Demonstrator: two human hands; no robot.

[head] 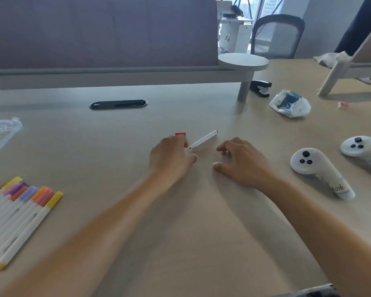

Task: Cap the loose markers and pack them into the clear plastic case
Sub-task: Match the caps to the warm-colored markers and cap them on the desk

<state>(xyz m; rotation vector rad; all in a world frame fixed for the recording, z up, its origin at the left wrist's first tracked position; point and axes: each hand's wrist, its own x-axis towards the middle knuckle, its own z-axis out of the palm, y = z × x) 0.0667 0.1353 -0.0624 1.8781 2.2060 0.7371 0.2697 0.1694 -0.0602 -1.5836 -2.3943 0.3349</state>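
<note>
You have almost nothing to read here. The only lettering sits on the handle of the nearer white controller, lying on the worktop to your right: a short dark mark near the grip's end, too blurred and turned to make out for certain. The markers at your left show dark marks on their barrels, too small to read.

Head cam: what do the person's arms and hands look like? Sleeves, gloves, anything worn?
Both forearms are bare right to the frame's lower edge, so no sleeves show. The left hand and the right hand are ungloved. No watch, bracelet or strap shows on either wrist, and no rings are visible on the fingers. The image is slightly blurred, so a thin ring could be missed.
</note>
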